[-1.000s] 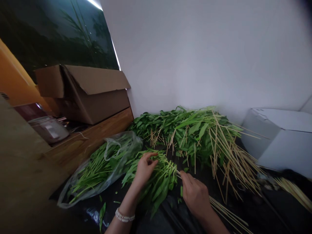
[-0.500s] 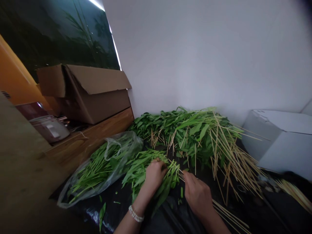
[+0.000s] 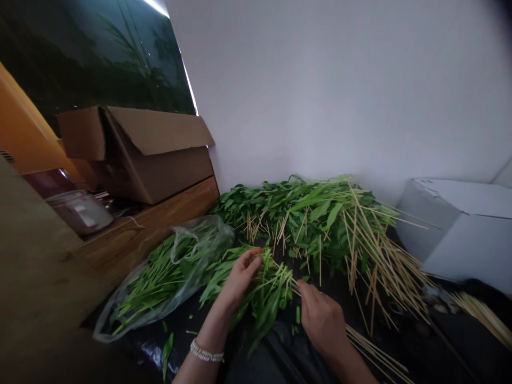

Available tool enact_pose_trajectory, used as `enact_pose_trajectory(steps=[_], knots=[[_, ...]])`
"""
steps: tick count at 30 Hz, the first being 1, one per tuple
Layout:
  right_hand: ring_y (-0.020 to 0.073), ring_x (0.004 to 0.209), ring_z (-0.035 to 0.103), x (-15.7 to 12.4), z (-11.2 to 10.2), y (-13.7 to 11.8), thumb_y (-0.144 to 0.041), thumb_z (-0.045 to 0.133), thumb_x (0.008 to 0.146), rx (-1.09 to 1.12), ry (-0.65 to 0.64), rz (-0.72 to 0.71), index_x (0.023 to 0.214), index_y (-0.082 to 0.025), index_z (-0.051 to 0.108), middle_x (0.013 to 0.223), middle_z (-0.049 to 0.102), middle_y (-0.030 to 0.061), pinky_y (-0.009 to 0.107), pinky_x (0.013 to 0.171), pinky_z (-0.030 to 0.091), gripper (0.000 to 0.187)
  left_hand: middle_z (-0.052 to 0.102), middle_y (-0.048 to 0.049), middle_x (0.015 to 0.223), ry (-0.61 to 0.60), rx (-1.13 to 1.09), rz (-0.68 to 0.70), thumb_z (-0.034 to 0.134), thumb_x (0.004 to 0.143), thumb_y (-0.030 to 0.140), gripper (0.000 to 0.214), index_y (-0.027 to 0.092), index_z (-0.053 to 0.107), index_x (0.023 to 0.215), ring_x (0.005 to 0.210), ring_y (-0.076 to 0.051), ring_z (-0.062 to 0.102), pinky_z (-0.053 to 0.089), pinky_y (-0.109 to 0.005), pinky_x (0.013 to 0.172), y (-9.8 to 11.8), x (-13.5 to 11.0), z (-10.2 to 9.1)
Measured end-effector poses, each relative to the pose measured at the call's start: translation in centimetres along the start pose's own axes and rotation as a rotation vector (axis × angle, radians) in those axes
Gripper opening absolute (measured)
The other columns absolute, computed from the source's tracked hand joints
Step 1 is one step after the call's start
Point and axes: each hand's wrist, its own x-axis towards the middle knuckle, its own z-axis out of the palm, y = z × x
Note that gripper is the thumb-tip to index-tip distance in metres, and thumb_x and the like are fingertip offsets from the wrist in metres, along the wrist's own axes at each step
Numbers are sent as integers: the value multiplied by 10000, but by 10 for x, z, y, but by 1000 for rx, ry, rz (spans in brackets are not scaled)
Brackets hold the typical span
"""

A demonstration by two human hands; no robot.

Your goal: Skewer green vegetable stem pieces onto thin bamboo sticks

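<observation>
while the right hand (image 3: 320, 320) pinches shut on the tip of a thin bamboo skewer (image 3: 295, 286) at the head of a loose bunch of greens (image 3: 266, 296), the left hand (image 3: 240, 274) lies on that bunch with fingers stretched out flat, gripping nothing; the bunch sits near the front edge of the black sheet (image 3: 280, 357), just beside a plastic bag (image 3: 168, 266) of more greens toward the sheet's left edge. this looks like the threading step, the stick's point entering the stems. a further push would seem to call for the left hand to close on the stems and steady them. half a second earlier the left hand was curled tight on the bunch; now it has opened, while the right hand has barely moved. a pile of skewered greens (image 3: 320, 218) fills the sheet's far edge
</observation>
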Motion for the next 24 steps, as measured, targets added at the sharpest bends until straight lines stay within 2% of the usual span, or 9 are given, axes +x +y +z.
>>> enact_pose_trajectory(steps=[3, 6, 8, 13, 24], knots=[[127, 600, 585, -1, 0, -1, -132, 302, 963, 4, -19, -1, 1064, -161, 573, 739, 623, 4, 269, 599, 345, 290, 619, -12, 785, 4, 23, 4, 730, 715, 441, 374, 155, 688, 952, 635, -98, 507, 382, -216, 609, -2, -2, 0], [130, 601, 585, -1, 0, -1, -121, 309, 956, 4, -24, -14, 1074, -156, 569, 737, 615, 6, 273, 590, 341, 288, 624, -3, 779, 42, 34, 7, 828, 594, 400, 367, 157, 699, 837, 651, -103, 524, 383, -217, 631, -1, -2, 2], [130, 591, 581, -1, 0, -2, -115, 315, 949, 0, -23, -30, 1087, -155, 565, 735, 612, 5, 274, 587, 341, 288, 615, 9, 730, 53, 22, -3, 844, 561, 400, 366, 157, 694, 790, 622, -95, 511, 376, -214, 618, 2, -3, 4], [128, 576, 573, -1, 1, -1, -102, 323, 930, -26, -31, -38, 1117, -155, 555, 753, 619, 10, 275, 583, 339, 303, 581, 12, 614, 16, 10, -41, 781, 637, 469, 355, 139, 705, 746, 545, -86, 448, 341, -217, 550, 5, -7, 8], [122, 573, 572, -1, 0, -1, -70, 354, 882, -21, -45, -42, 1122, -145, 569, 750, 618, 14, 265, 571, 349, 331, 630, -15, 651, -8, 28, -54, 765, 664, 432, 344, 133, 758, 834, 581, -104, 480, 374, -224, 586, 0, -8, 7]])
